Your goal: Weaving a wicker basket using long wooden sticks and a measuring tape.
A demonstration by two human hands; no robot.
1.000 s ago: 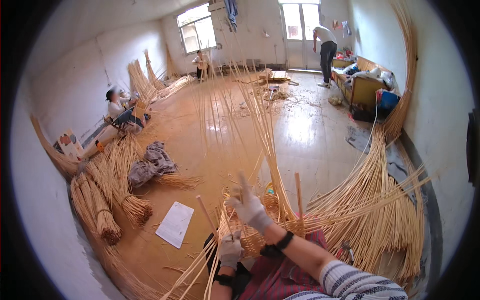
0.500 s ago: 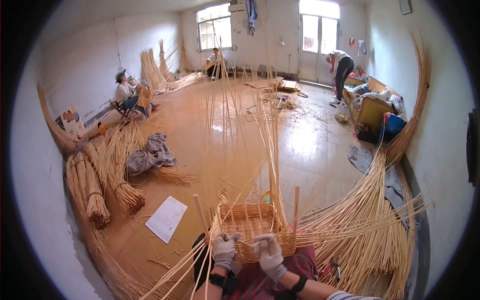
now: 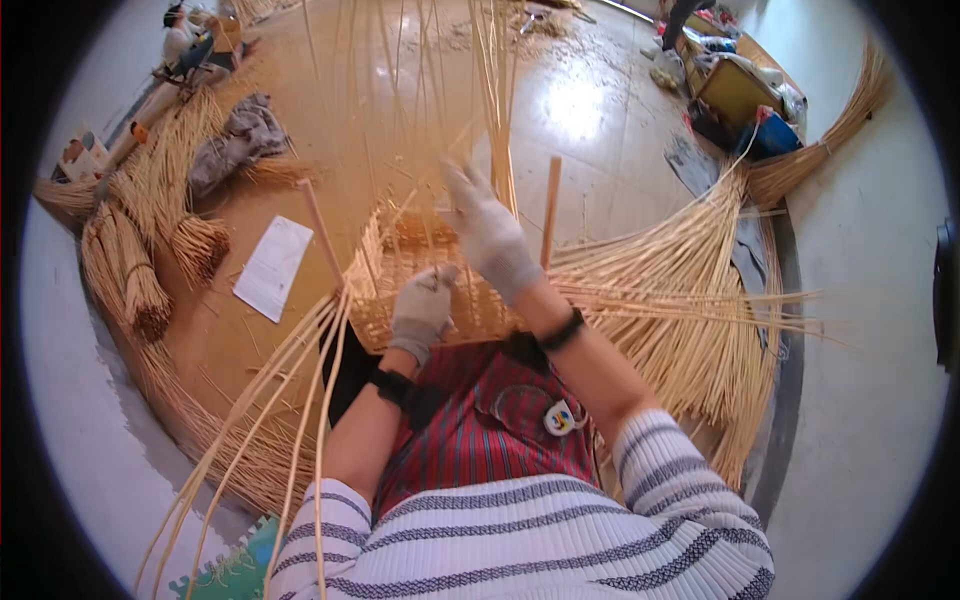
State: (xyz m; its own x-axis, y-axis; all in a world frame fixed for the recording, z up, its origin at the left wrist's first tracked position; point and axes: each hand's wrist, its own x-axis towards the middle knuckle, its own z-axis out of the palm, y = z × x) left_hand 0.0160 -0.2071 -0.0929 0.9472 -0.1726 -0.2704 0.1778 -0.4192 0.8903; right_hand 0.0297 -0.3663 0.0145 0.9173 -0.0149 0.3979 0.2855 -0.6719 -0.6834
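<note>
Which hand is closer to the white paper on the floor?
The left hand. It rests on the basket's near rim, with the paper off to its left on the floor. The right hand is raised among the upright canes, further right of the paper.

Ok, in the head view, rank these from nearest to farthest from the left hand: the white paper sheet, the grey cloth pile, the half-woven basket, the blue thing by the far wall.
1. Half-woven basket: the left hand rests on its rim.
2. White paper sheet: on the floor, to the left.
3. Grey cloth pile: farther up-left.
4. Blue thing: far right, by the wall.
</note>
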